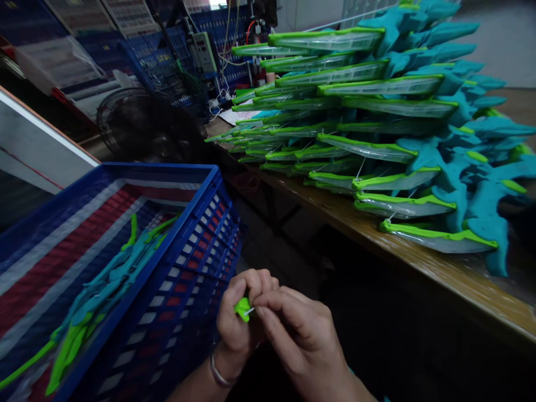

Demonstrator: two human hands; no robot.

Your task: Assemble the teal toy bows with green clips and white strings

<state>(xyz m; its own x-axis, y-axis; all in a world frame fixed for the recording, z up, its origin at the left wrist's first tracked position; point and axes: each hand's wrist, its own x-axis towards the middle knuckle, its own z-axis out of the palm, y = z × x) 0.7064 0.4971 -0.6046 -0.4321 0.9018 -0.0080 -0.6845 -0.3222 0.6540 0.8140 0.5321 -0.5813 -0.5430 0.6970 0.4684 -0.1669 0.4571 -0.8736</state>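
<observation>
My left hand is closed around a small bright-green plastic piece low in the middle of the view. My right hand meets it from the right, its thumb and forefinger pinched on a thin white string at the green piece. A bangle sits on my left wrist. Both hands hover between the blue crate and the wooden table.
The blue crate on the left is lined with a striped sack and holds several teal-and-green toy parts. On the wooden table, a large pile of teal and green toy guns rises. A black fan and blue crates stand behind.
</observation>
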